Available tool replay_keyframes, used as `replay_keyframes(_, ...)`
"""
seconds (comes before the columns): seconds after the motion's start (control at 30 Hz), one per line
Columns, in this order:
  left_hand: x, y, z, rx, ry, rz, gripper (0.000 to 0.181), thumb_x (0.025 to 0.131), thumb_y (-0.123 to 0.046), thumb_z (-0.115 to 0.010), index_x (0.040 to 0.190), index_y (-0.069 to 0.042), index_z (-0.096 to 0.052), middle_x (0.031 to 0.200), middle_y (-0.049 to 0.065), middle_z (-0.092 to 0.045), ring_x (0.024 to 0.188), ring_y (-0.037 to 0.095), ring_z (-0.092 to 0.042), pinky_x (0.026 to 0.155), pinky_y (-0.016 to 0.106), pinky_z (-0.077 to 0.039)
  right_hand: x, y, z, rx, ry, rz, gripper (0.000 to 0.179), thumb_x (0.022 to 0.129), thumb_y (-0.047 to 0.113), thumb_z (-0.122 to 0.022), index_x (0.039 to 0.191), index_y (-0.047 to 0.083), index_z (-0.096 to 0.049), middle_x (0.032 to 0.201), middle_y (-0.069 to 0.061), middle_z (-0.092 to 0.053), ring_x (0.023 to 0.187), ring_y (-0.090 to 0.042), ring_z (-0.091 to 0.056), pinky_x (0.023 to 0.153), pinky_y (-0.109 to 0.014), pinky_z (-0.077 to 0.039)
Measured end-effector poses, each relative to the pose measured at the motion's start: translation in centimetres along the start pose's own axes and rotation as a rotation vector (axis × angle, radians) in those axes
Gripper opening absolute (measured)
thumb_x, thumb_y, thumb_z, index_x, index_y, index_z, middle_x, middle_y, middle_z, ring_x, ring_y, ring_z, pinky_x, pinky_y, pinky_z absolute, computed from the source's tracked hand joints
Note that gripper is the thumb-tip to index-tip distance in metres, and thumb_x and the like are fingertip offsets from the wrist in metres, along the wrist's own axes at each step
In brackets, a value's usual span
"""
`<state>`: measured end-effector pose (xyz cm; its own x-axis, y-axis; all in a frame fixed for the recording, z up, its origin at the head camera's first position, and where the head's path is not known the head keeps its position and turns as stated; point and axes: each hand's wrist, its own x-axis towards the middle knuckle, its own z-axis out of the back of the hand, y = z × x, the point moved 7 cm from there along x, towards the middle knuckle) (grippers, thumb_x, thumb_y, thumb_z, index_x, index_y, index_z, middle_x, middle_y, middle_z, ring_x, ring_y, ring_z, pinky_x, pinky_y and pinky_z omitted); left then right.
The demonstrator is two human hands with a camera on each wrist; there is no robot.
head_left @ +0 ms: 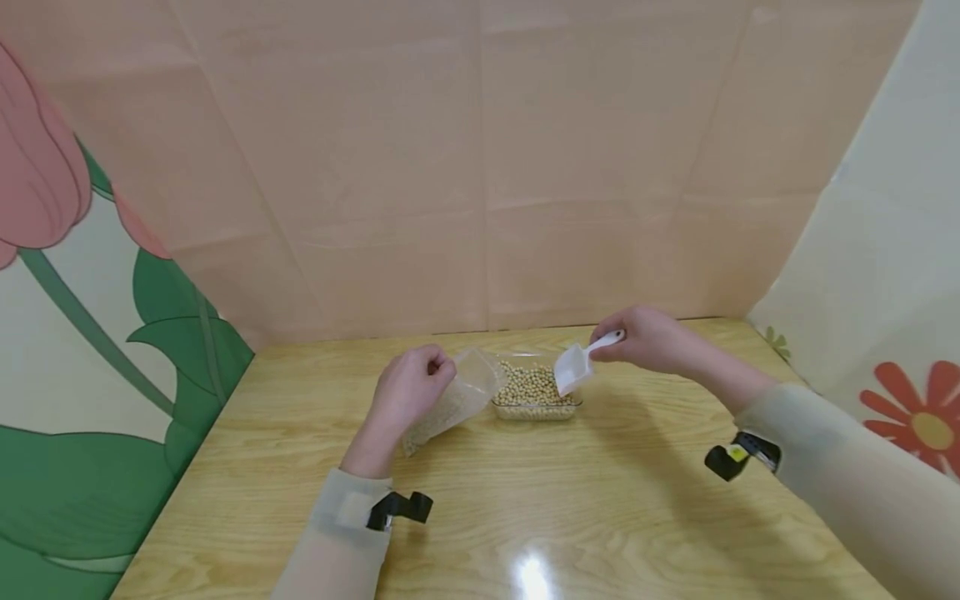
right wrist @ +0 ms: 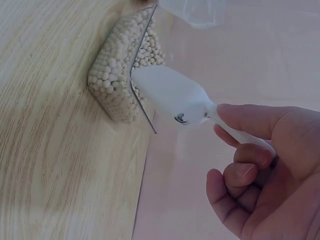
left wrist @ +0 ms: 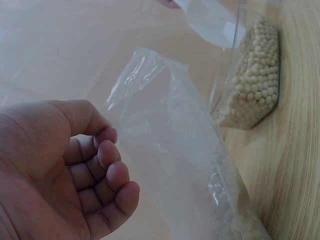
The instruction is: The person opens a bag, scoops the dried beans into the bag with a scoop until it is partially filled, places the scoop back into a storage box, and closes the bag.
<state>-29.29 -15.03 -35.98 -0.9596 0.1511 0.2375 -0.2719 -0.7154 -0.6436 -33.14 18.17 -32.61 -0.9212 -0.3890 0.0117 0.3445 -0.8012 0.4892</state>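
A white scoop (head_left: 574, 369) tilts blade-down over the right side of a clear rectangular container (head_left: 537, 412). My right hand (head_left: 647, 340) pinches its handle between thumb and fingers. Many pale round beans (right wrist: 116, 65) lie in the container. On its left is a clear plastic bag (left wrist: 165, 145), its mouth turned toward the container's rim. With curled fingers my left hand (head_left: 411, 385) pinches the bag's edge. Similar beans (left wrist: 232, 210) show in the bag's lower part. The left hand hides part of the bag in the head view.
The wooden table (head_left: 480, 517) runs under everything. Behind it hangs a pinkish backdrop (head_left: 480, 183), and flower-patterned panels (head_left: 911, 417) stand at both sides. Each sleeve carries a small black wrist mount (head_left: 401, 507).
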Motion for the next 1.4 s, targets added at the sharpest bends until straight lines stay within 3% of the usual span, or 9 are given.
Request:
replay_keyframes(0.17, -0.1, 0.0, 0.1, -0.007, 0.004, -0.003, 0.021, 0.107, -0.015, -0.060, 0.090, -0.016, -0.072, 0.074, -0.001, -0.062, 0.059, 0.018, -0.048, 0.063, 0.037, -0.043, 0.5, 0.2, -0.8, -0.009, 0.059, -0.004, 0.029, 0.099, 0.030, -0.083, 0.116, 0.006, -0.083, 0.109, -0.006, -0.080, 0.093, -0.023, -0.068, 0.078, -0.042, -0.055)
replay_keyframes(0.4, -0.3, 0.0, 0.1, -0.010, 0.006, 0.002, 0.022, 0.108, -0.016, -0.059, 0.090, -0.016, -0.071, 0.074, 0.000, -0.061, 0.060, 0.019, -0.049, 0.063, 0.037, -0.042, 1.0, 0.2, -2.2, -0.007, 0.082, -0.020, 0.029, 0.099, 0.029, -0.083, 0.115, 0.005, -0.082, 0.104, -0.004, -0.079, 0.091, -0.023, -0.068, 0.080, -0.043, -0.055)
replay_keyframes(0.7, -0.3, -0.1, 0.2, -0.003, 0.003, 0.004, 0.021, 0.107, -0.016, -0.060, 0.088, -0.016, -0.071, 0.074, 0.000, -0.062, 0.061, 0.019, -0.050, 0.064, 0.037, -0.043, 0.5, -1.9, -4.7, 0.140, 0.082, -0.096, 0.040, 0.103, 0.039, -0.079, 0.128, 0.008, -0.080, 0.134, -0.018, -0.074, 0.122, -0.040, -0.069, 0.098, -0.060, -0.056)
replay_keyframes(0.8, -0.4, 0.0, 0.3, -0.006, 0.001, 0.001, 0.022, 0.107, -0.015, -0.060, 0.088, -0.016, -0.070, 0.073, 0.000, -0.061, 0.060, 0.018, -0.049, 0.063, 0.036, -0.042, 0.3, -2.9, -5.7, 0.213, 0.059, -0.091, 0.039, 0.103, 0.040, -0.079, 0.128, 0.010, -0.080, 0.133, -0.017, -0.074, 0.115, -0.038, -0.070, 0.094, -0.056, -0.057)
replay_keyframes(1.03, -0.6, 0.3, 0.4, -0.020, 0.008, 0.010, 0.021, 0.107, -0.016, -0.061, 0.092, -0.015, -0.075, 0.074, -0.001, -0.062, 0.060, 0.018, -0.049, 0.063, 0.037, -0.043, 0.3, -4.3, -8.0, 0.328, -0.008, -0.084, 0.036, 0.101, 0.042, -0.081, 0.126, 0.015, -0.083, 0.132, -0.010, -0.076, 0.117, -0.027, -0.068, 0.094, -0.045, -0.055)
replay_keyframes(1.23, -0.7, 0.3, 0.4, -0.008, 0.012, 0.017, 0.021, 0.107, -0.016, -0.061, 0.091, -0.016, -0.073, 0.075, -0.001, -0.063, 0.062, 0.019, -0.051, 0.065, 0.037, -0.044, 0.5, -4.4, -9.6, 0.448, -0.047, -0.105, 0.037, 0.100, 0.033, -0.084, 0.126, 0.007, -0.081, 0.104, -0.008, -0.075, 0.091, -0.024, -0.065, 0.078, -0.041, -0.057)
replay_keyframes(1.4, -0.6, 0.3, 0.5, -0.006, 0.008, 0.013, 0.021, 0.107, -0.016, -0.061, 0.089, -0.016, -0.073, 0.075, -0.001, -0.063, 0.063, 0.019, -0.051, 0.065, 0.037, -0.044, 0.8, -4.3, -10.3, 0.497, -0.063, -0.151, 0.041, 0.100, 0.034, -0.084, 0.129, 0.005, -0.079, 0.096, -0.008, -0.074, 0.090, -0.027, -0.068, 0.077, -0.039, -0.058)
